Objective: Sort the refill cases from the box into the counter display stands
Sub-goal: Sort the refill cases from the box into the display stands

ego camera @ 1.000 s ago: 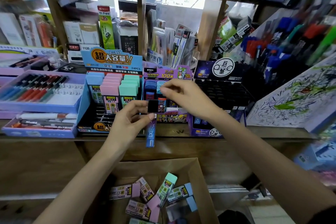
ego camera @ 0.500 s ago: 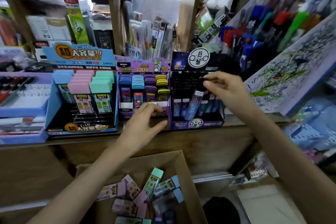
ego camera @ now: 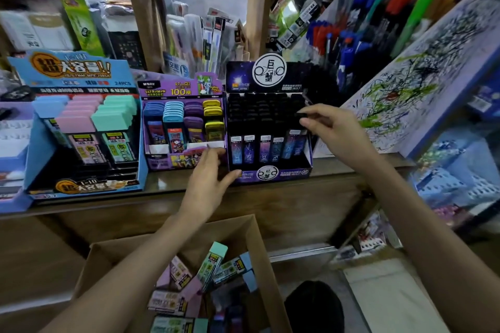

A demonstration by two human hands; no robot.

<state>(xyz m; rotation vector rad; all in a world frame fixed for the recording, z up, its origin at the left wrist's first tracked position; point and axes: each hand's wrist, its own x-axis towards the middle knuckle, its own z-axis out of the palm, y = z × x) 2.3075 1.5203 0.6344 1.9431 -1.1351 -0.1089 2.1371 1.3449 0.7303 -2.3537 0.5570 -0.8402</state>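
Three display stands sit on the counter: a blue stand (ego camera: 19, 159) with pastel cases, a purple stand (ego camera: 181, 86) with small coloured cases, and a dark starry stand (ego camera: 240, 76) with black-capped cases. My right hand (ego camera: 335, 132) pinches the black cap of a starry refill case (ego camera: 290, 143) that stands tilted in the right column of the dark stand. My left hand (ego camera: 208, 176) rests with relaxed fingers on the front edges where the purple and dark stands meet. Below the counter, the cardboard box (ego camera: 254, 230) holds several loose cases, among them a mint-capped case (ego camera: 213, 259).
Shelves behind the stands are crowded with pens and packaged stationery. A slanted scribble board (ego camera: 422, 84) rises at the right, with blue baskets (ego camera: 454, 176) beneath it. A flat pen tray (ego camera: 10, 143) lies at the far left. The wooden counter edge (ego camera: 297, 184) runs between stands and box.
A second ago my left hand held the black-capped case; my right hand took it and carried it right into the dark stand. My left hand dropped to the stands' front.
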